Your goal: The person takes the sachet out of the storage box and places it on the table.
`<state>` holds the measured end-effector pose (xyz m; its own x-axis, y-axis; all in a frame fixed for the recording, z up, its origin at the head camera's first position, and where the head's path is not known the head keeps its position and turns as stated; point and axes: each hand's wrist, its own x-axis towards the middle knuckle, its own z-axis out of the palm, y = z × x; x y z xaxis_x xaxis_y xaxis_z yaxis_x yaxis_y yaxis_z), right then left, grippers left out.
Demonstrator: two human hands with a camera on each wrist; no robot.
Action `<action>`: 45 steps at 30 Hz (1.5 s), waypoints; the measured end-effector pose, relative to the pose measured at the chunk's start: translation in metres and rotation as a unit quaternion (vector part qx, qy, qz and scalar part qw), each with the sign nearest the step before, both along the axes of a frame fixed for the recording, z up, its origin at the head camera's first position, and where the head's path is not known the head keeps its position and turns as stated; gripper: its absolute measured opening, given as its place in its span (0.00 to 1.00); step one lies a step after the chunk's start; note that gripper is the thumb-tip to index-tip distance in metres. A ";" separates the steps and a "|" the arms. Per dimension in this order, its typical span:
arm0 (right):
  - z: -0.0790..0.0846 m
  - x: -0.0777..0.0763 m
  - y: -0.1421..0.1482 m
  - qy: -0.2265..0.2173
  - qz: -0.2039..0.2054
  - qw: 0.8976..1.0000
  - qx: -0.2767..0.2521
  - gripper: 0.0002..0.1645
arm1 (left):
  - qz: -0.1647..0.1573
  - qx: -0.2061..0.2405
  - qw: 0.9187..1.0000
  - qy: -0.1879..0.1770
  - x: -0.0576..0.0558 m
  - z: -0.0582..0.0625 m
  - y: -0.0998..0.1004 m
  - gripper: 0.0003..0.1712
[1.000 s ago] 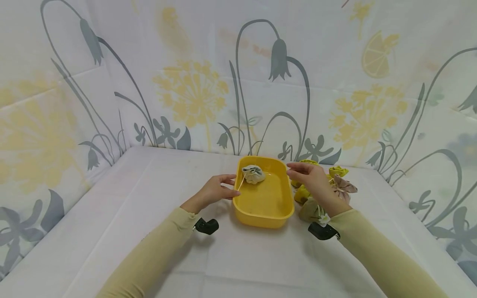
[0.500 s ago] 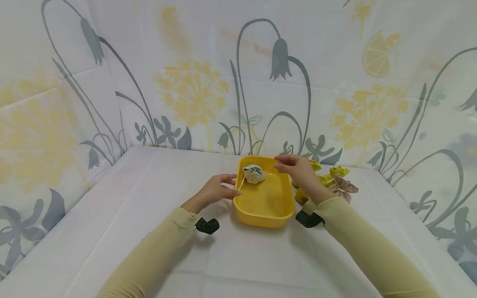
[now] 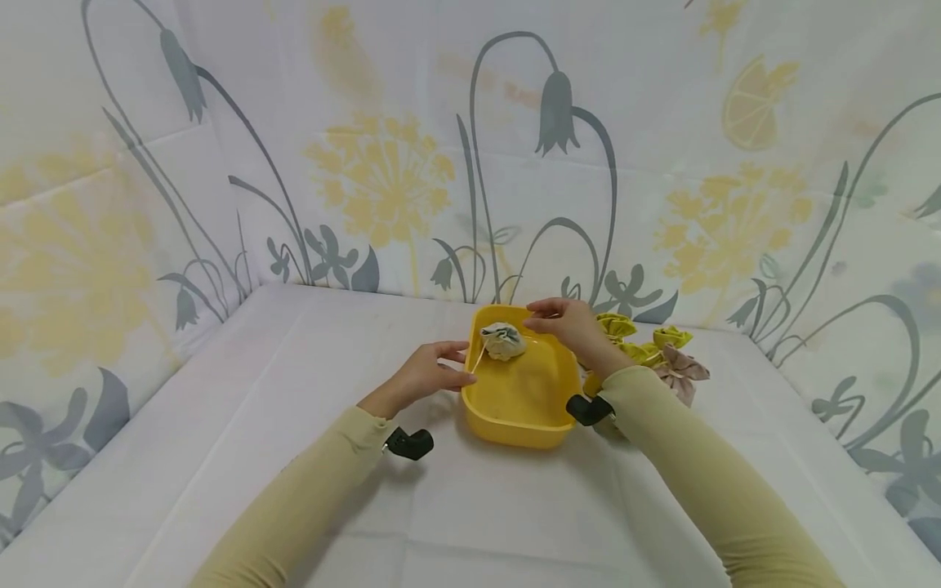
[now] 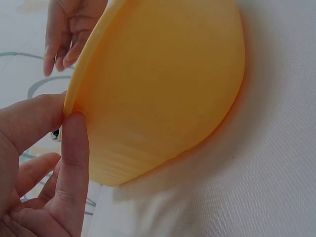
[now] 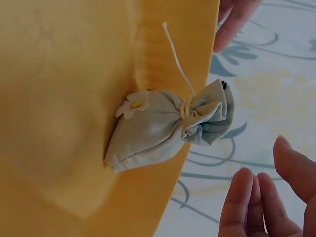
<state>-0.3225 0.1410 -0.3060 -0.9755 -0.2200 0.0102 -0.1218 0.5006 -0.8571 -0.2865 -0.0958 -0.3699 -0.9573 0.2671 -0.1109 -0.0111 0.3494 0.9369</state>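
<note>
A yellow plastic tub (image 3: pixel 518 433) stands on the white-covered table. My left hand (image 3: pixel 426 374) pinches its left rim between thumb and fingers, seen close up in the left wrist view at the tub wall (image 4: pixel 163 64). Inside, near the back left corner, sits a small pale drawstring pouch (image 3: pixel 503 341). In the right wrist view the pouch (image 5: pixel 148 126) shows a gathered top, a loose white cord and a little white flower. My right hand (image 3: pixel 577 327) hovers over the tub's back right part, to the right of the pouch, fingers extended and thumb apart, holding nothing.
To the right of the tub are several more pouches: yellow-green ones (image 3: pixel 616 325) and a pinkish one (image 3: pixel 680 371), partly hidden behind the right arm. A flower-printed cloth (image 3: pixel 397 163) hangs behind the table. Black wrist cameras (image 3: pixel 410 443) protrude below both wrists.
My right hand has moved left, from beside the tub's right rim to over its back right part, closer to the pouch. The left hand has stayed on the rim.
</note>
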 end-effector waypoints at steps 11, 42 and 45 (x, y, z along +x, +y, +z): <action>-0.008 -0.015 -0.013 -0.024 0.043 0.997 0.054 0.29 | -0.002 -0.004 1.000 -0.003 -0.002 -0.001 0.000 0.37; -0.018 -0.025 -0.026 -0.048 0.065 0.995 0.060 0.18 | -0.004 0.013 1.000 0.002 0.000 0.000 -0.001 0.37; -0.017 -0.025 -0.022 -0.043 0.053 0.996 0.057 0.19 | -0.001 0.008 1.000 0.000 0.000 0.001 -0.001 0.38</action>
<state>-0.3474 0.1192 -0.3229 -0.9431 -0.3163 -0.1028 -0.1077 0.5828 -0.8054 -0.2866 -0.0964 -0.3686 -0.9566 0.2712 -0.1064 -0.0100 0.3345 0.9423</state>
